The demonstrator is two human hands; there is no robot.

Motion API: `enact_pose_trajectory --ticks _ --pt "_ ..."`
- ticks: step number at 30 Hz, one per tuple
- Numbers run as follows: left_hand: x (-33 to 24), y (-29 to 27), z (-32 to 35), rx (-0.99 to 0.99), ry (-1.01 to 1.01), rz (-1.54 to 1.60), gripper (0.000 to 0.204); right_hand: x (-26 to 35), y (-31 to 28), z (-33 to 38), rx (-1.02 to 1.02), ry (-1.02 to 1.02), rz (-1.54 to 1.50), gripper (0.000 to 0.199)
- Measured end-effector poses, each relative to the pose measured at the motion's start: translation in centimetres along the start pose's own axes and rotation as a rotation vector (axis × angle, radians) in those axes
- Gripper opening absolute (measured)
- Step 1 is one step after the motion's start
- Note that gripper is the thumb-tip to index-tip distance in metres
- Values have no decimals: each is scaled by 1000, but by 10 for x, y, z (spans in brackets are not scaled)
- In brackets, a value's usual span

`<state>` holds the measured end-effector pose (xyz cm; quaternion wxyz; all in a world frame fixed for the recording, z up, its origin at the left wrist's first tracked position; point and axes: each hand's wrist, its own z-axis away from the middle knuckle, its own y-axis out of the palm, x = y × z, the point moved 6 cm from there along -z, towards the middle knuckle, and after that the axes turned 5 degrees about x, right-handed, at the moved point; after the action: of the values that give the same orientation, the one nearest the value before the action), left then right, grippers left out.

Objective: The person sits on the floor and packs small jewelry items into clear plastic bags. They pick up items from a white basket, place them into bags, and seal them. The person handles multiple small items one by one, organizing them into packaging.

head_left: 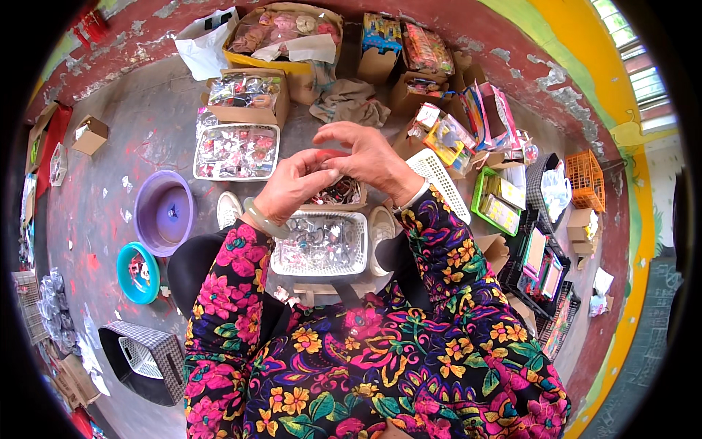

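Note:
My left hand (289, 189) and my right hand (371, 157) meet in front of me, above a box (338, 194) of small dark and coloured items. The left fingers are pressed together, a pale bangle round that wrist. The right thumb and a finger pinch close beside them, while its upper fingers curve away. Whatever lies between the fingertips is too small or hidden to make out. Just below, between my shoes, stands a white plastic basket (319, 269) full of small clear-wrapped items. Another white basket (272, 175), with pink and red packets, sits beyond my left hand.
On the left are a purple basin (164, 192), a teal basin (121, 274) and a checked bin (174, 366). Cartons (272, 117) of packaged goods line the far wall. At the right stand a green tray (479, 196), black crates (553, 293) and an orange crate (585, 173).

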<state>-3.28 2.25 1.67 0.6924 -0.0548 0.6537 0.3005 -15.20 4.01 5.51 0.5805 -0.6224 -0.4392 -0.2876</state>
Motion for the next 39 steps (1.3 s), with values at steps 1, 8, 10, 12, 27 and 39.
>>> enact_pose_trajectory --ticks 1,8,10,12,27,39 --pt "-1 2 0 0 -11 -5 35 -2 1 1 1 20 33 45" --pt "-4 1 0 -7 120 -76 29 2 10 -1 27 82 155 50" --pt "-2 -5 -3 -36 160 -227 28 0 12 -3 41 107 157 51" --pt "-6 -5 -2 -84 185 -340 28 -3 13 -3 -9 54 119 50" --pt "-25 -40 18 -473 360 -204 26 -78 -30 17 -62 339 -60 23" --pt "-19 -43 16 -438 234 189 29 -221 91 46 500 352 586 27"
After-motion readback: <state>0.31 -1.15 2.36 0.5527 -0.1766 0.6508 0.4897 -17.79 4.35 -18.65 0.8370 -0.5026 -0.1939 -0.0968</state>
